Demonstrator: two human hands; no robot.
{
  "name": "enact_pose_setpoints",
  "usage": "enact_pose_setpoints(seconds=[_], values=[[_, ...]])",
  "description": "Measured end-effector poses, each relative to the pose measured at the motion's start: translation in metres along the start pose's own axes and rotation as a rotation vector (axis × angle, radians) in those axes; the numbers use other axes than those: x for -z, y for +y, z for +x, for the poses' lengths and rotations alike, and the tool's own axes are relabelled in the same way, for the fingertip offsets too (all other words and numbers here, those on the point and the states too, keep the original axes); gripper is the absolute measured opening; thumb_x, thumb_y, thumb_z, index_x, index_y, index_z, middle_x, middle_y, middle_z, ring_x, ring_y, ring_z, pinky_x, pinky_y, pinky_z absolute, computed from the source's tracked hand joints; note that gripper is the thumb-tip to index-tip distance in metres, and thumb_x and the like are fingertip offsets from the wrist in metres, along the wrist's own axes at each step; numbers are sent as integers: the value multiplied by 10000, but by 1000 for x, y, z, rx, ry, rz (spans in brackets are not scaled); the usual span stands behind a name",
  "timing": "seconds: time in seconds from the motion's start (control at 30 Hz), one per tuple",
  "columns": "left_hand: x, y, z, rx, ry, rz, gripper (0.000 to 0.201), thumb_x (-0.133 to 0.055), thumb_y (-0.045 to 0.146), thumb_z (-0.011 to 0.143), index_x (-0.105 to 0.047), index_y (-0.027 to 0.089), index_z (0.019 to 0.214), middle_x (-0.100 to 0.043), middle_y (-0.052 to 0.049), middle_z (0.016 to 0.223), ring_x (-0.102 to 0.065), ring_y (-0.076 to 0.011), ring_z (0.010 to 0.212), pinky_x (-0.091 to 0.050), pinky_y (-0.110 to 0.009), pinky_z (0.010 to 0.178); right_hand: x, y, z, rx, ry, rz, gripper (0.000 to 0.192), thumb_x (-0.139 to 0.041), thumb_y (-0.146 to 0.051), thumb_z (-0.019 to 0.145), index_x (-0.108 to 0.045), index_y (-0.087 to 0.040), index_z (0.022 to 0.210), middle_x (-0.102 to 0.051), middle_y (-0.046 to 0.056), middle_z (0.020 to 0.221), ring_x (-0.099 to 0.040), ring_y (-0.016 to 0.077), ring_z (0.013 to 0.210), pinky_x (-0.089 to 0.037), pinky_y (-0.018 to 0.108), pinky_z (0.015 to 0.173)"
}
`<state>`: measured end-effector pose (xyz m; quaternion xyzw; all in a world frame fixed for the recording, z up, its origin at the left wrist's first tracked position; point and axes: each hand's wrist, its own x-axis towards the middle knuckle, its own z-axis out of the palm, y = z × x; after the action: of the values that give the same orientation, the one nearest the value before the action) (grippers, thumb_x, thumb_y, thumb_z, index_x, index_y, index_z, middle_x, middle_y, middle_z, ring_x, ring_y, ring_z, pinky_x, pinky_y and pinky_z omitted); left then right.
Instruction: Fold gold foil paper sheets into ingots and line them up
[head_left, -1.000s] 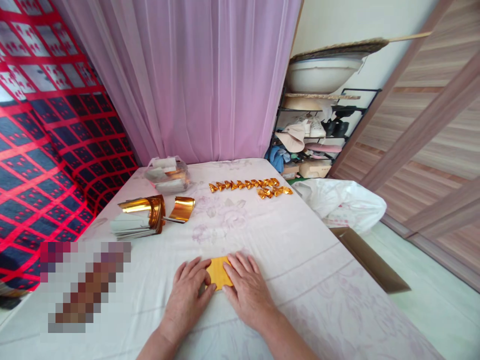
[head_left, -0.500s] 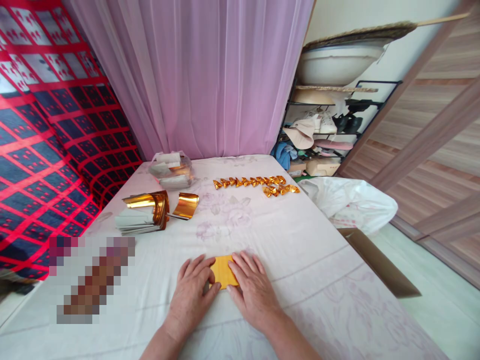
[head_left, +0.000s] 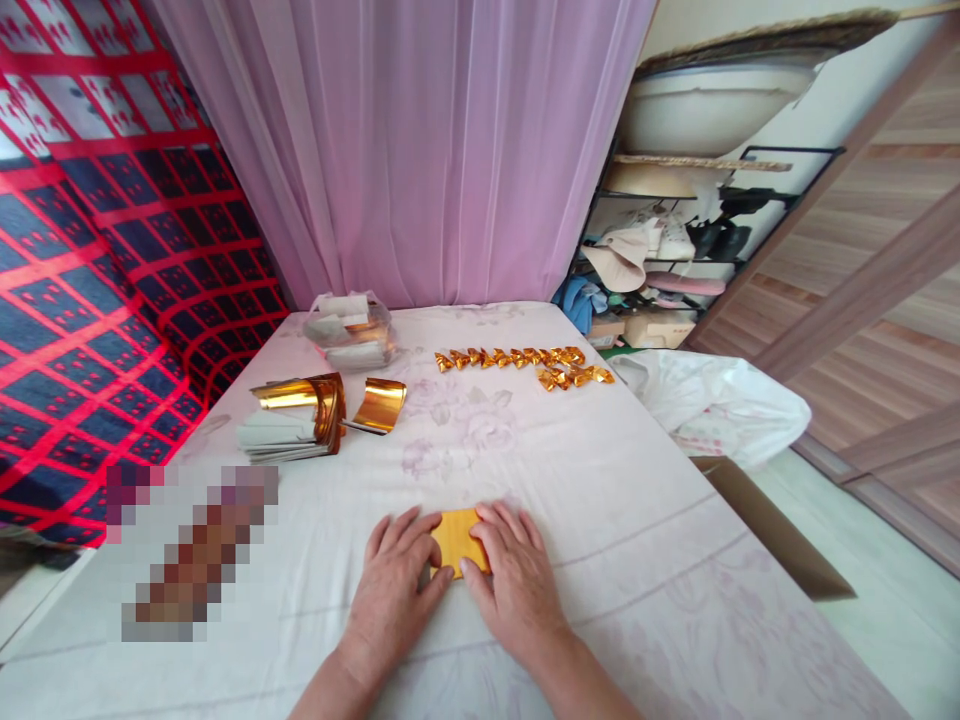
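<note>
Pressing gold paper [head_left: 457, 538] flat between left hand [head_left: 397, 590] and right hand [head_left: 517, 585], neither grip closed

Home bedroom, floral bedsheet [head_left: 600, 520], pink curtain [head_left: 420, 150], cluttered shoe rack [head_left: 660, 260], red patterned blanket [head_left: 90, 300]

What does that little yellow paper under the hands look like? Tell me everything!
The yellow paper is a small, flat, golden-orange sheet lying on the white flowered cloth. It looks thin and matte. The left hand and the right hand press on its two sides, covering its edges, so only the middle shows.
</note>
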<state>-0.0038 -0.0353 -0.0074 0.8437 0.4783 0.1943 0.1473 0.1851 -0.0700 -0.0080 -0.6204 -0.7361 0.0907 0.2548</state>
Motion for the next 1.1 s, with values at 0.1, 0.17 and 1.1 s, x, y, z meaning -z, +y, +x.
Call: enact_pose_setpoints(seconds=[0.1, 0.17, 1.1], values=[[0, -1, 0, 5, -21, 7, 56, -613, 245, 838, -580, 251, 793, -638, -15, 1309, -488, -303, 1294, -329, -602, 1064, -4, -4, 0, -21, 17, -2, 240, -607, -253, 832, -576, -225, 1068, -590, 74, 1337, -459, 297, 1300, -292, 541, 1109], [0, -1, 0, 0, -27, 9, 56, -618, 260, 840, -582, 251, 798, -637, -18, 1311, -490, -303, 1293, -326, -600, 1067, -5, -4, 0, -26, 21, -4, 263, -624, -241, 814, -571, -224, 1072, -587, 74, 1338, -452, 293, 1304, -281, 536, 1116], [9, 10, 4, 62, -66, -18, 110, -670, 279, 800, -567, 243, 787, -632, -23, 1307, -467, -305, 1296, -282, -555, 1095, 24, 29, 8, 38, -285, 121, 443, -559, -116, 781, -634, -248, 1197, -518, 43, 1439, -327, 254, 1403, -291, 500, 1118]])
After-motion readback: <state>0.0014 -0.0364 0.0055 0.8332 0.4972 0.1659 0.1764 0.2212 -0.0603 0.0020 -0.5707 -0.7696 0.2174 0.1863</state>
